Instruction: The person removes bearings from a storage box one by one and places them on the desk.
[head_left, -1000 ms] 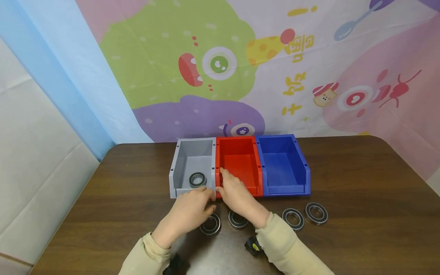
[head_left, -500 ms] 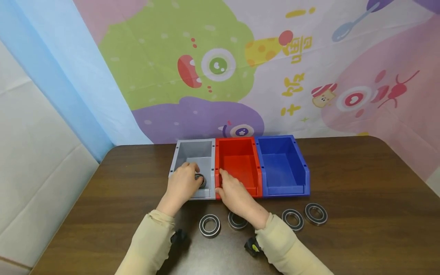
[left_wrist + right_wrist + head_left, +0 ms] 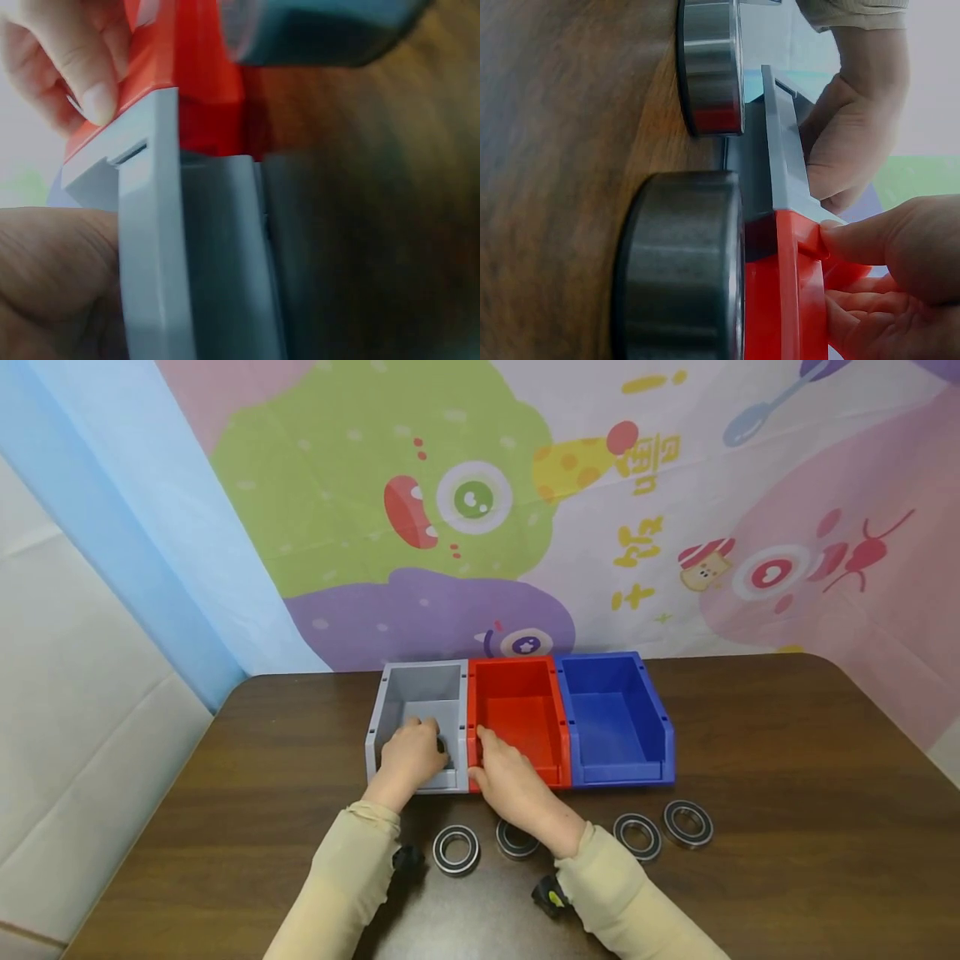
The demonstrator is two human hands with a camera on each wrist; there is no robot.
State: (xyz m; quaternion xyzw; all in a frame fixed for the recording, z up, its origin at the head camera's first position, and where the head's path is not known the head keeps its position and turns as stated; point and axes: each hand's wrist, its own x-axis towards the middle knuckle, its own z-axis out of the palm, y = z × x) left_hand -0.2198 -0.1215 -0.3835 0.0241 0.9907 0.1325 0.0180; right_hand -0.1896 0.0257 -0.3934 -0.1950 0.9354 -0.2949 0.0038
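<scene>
My left hand (image 3: 412, 756) reaches down into the grey bin (image 3: 429, 681), its fingers around a ball bearing (image 3: 442, 746). Most of that bearing is hidden behind the hand. In the left wrist view the grey bin's front lip (image 3: 154, 255) cuts across in front of the palm. My right hand (image 3: 517, 785) holds the left wall of the red bin (image 3: 525, 681), where it meets the grey one. In the right wrist view the thumb (image 3: 862, 238) lies against the red front corner, with fingers curled further inside the bin.
A blue bin (image 3: 618, 772) adjoins the red one on its right. Several ball bearings lie flat before the bins: one bearing (image 3: 438, 852) near the left sleeve, another (image 3: 506, 842) partly under the right wrist, and two more to the right. A patterned cloth (image 3: 337, 510) hangs behind the table.
My left hand has gone from the grey bin's front edge into the bin and onto the bearing there, shifting slightly right lately. The right hand has stayed on the red bin's wall.
</scene>
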